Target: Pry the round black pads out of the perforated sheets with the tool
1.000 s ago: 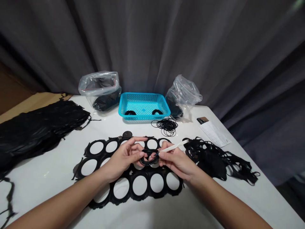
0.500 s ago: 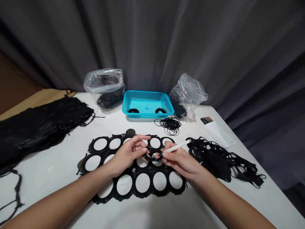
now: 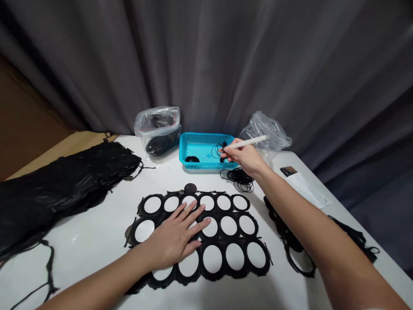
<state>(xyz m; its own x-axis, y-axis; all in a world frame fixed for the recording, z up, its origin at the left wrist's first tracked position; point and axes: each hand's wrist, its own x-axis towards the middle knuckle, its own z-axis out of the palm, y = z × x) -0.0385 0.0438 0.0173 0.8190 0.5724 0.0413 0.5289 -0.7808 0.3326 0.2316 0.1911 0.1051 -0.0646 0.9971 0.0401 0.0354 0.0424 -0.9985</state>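
My left hand (image 3: 176, 234) lies flat, fingers spread, on a black rubber sheet (image 3: 226, 241) punched with round holes on the white table. My right hand (image 3: 243, 157) reaches out over the right end of the blue basket (image 3: 201, 148), pinching a white pen-like tool (image 3: 248, 142). A thin black ring (image 3: 218, 151) hangs at its fingertips above the basket. Black round pieces (image 3: 192, 159) lie inside the basket.
A loose bunch of thin black rings (image 3: 240, 178) lies in front of the basket. Two clear plastic bags (image 3: 159, 129) (image 3: 269, 133) flank it. A big black pile (image 3: 58, 181) fills the left; scrap black sheets (image 3: 297, 247), a phone (image 3: 288, 171) and paper (image 3: 308, 189) lie right.
Both hands were together over the sheet working a black ring. Now the right hand has carried the ring and tool out to the basket, and the left hand has dropped flat on the sheet.
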